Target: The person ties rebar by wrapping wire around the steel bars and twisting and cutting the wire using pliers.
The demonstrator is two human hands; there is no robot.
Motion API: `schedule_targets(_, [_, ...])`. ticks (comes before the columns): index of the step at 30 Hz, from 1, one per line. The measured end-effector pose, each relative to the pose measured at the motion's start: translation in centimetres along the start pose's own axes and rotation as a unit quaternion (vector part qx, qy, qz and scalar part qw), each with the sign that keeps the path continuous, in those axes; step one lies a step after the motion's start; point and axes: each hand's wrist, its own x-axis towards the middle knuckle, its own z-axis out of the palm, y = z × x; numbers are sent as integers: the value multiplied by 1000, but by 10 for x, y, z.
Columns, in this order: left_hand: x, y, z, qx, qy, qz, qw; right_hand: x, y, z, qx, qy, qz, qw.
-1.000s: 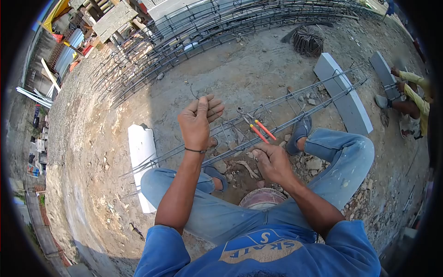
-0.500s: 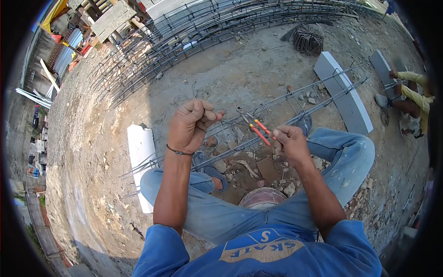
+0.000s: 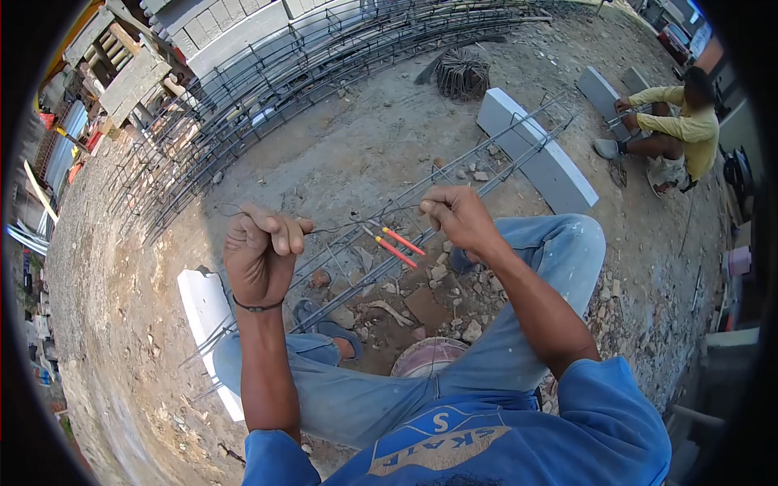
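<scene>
A thin dark wire (image 3: 328,230) runs between my two hands. My left hand (image 3: 263,251) is closed on it, with a looped end sticking out beyond the knuckles. My right hand (image 3: 458,212) pinches the other stretch of wire at the fingertips. Between the hands, pliers (image 3: 397,253) with red and yellow handles rest on a long rebar cage (image 3: 373,284), apart from both hands. The pliers' jaws lie close to the wire; whether they grip it, I cannot tell. The cage lies across in front of me, over a white block (image 3: 198,296) and a grey block (image 3: 539,158).
Long rebar cages (image 3: 267,97) are stacked at the back. A bundle of bent steel stirrups (image 3: 463,77) lies behind the grey block. A co-worker in yellow (image 3: 695,134) squats at the right. Rubble and a round bucket (image 3: 429,355) are between my legs.
My right hand has let go of the pliers and moved up to pinch the wire. The pliers stay at the cage. My view has turned to the right.
</scene>
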Motion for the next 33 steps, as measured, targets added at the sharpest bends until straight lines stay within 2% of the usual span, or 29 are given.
schedule_targets(1, [3,-3,1,-2,-5,3,1000,-3,12,20,-131,-72,-16,989])
schedule_targets(2, [5,-5,1,9,8,-9,1000,-19,12,45,-135,-186,-2,973])
schedule_targets(3, [3,-6,-1,23,25,-21,999,-39,21,74,-130,-277,-32,952])
schedule_targets(4, [2,-11,-5,60,61,-41,995,-56,-11,85,-54,-402,2,914])
schedule_targets(6, [0,-28,-26,7,115,-101,988,-86,-17,115,44,-486,-110,866])
schedule_targets(7, [-2,-35,-39,-25,121,-109,986,-88,-27,114,48,-503,-120,854])
schedule_targets(9, [-1,-37,-54,-46,133,-107,984,-92,-42,92,258,-571,42,778])
schedule_targets(10, [0,-36,-56,-54,169,-99,979,-92,-36,85,257,-581,36,771])
schedule_targets(12, [4,-34,-53,-66,227,-92,967,-93,-20,72,371,-467,130,792])
schedule_targets(16, [-5,-37,-32,-12,236,-125,964,-92,-5,68,393,-438,175,790])
schedule_targets(18, [-10,-40,-30,44,163,-153,974,-96,0,78,400,-447,190,777])
schedule_targets(22, [-11,-42,-29,131,169,-156,964,-103,-1,87,391,-456,172,781])
schedule_targets(24, [-12,-46,-31,367,179,-115,906,-104,-5,86,405,-446,174,779])
schedule_targets(25, [-15,-50,-37,366,180,-114,906,-103,-10,80,403,-446,174,780])
schedule_targets(27, [-22,-60,-54,516,160,-85,837,-95,-26,56,481,-411,169,756])
schedule_targets(28, [-25,-63,-60,513,164,-84,838,-88,-27,43,562,-392,156,712])
schedule_targets(30, [-24,-65,-66,442,216,-187,850,-70,-32,14,645,-299,117,693])
schedule_targets(31, [-24,-66,-68,438,217,-187,852,-60,-35,-3,655,-238,146,702])
schedule_targets(32, [-24,-67,-70,385,241,-240,858,-49,-35,-20,662,-175,174,708])
schedule_targets(33, [-25,-70,-70,329,263,-293,858,-38,-28,-37,685,-127,205,687])
